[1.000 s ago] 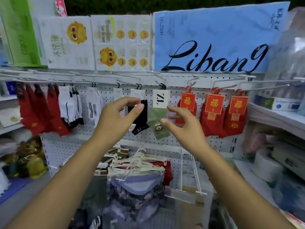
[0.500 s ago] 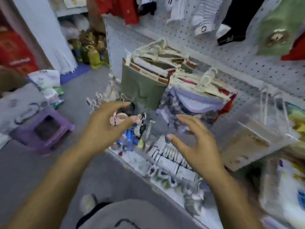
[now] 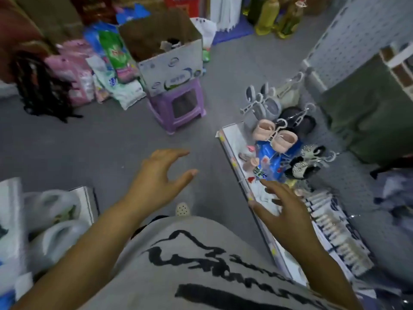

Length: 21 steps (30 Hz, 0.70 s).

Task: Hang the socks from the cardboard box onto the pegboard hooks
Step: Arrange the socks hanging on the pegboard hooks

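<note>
Left hand (image 3: 156, 175) and right hand (image 3: 283, 211) hover spread, empty; socks (image 3: 171, 43) in the cardboard box (image 3: 172, 68), light and limp, likely lift best by their hangers.

The person wears a grey top (image 3: 178, 256) printed across the front in black brush strokes, a jagged mountain-like outline above blurred script lettering, with both forearms (image 3: 93, 242) bare down to the left hand (image 3: 154, 182) and right hand (image 3: 283, 213), and a white perforated shoe toe (image 3: 183, 209) showing beyond the hem.
</note>
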Available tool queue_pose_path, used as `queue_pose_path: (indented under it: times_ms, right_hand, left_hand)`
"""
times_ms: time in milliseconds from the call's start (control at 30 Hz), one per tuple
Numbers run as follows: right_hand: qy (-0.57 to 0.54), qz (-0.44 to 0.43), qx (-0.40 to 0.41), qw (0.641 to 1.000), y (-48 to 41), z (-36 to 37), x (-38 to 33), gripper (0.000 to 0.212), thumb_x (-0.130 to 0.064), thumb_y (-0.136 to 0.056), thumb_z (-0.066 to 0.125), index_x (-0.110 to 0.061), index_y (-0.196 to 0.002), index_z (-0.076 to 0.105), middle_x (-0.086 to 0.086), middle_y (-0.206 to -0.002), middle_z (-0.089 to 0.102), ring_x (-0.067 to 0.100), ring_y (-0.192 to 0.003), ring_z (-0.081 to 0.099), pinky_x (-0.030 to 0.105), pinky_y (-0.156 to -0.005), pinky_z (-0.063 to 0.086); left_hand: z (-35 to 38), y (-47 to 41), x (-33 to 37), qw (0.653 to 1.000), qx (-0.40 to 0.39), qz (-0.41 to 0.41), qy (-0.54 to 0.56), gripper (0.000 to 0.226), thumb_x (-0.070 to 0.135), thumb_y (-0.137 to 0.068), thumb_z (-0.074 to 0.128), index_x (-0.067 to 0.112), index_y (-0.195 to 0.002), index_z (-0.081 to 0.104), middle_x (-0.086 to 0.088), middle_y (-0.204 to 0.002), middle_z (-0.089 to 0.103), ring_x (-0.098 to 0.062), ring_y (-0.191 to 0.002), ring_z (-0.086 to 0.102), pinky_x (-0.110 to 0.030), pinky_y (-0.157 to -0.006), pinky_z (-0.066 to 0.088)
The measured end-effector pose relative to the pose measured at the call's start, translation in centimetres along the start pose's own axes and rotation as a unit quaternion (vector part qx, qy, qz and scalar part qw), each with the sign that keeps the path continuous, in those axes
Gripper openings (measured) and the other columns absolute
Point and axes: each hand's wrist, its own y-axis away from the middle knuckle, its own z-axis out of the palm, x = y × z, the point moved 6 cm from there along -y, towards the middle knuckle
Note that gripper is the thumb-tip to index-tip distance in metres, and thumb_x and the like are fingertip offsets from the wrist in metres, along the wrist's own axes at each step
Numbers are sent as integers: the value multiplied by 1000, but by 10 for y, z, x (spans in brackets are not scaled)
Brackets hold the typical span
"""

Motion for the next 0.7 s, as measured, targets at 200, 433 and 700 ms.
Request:
queue_pose_path:
  times_ms: [200, 433, 700]
  right_hand:
    - [12, -74, -46, 996, -103, 62, -79, 54, -31, -84, 80, -19, -134, 62, -1, -130, 60, 15, -116, 60, 33, -101, 49]
    - [51, -132, -117, 983, -184, 106, -120, 53, -28, -83, 82, -18, -132, 63, -12, -125, 56, -2, -110, 51, 26, -97, 46]
    - [40, -139, -165, 976, -332, 145, -158, 50, -28, -84, 82, -15, -129, 65, -7, -124, 60, 11, -111, 58, 34, -100, 49]
  left_hand:
    - [-67, -45, -69, 996, 51, -58, -49, 49, 44, -92, 69, 19, -133, 64, -5, -133, 65, -28, -128, 54, -47, -107, 43]
    - [-91, -85, -113, 987, 99, -127, 4, 56, 54, -91, 64, 22, -137, 60, -2, -137, 62, -24, -132, 50, -52, -109, 41]
    - [-123, -207, -154, 976, 116, -182, -10, 57, 48, -95, 63, 17, -142, 54, -4, -146, 54, -25, -137, 45, -49, -113, 39]
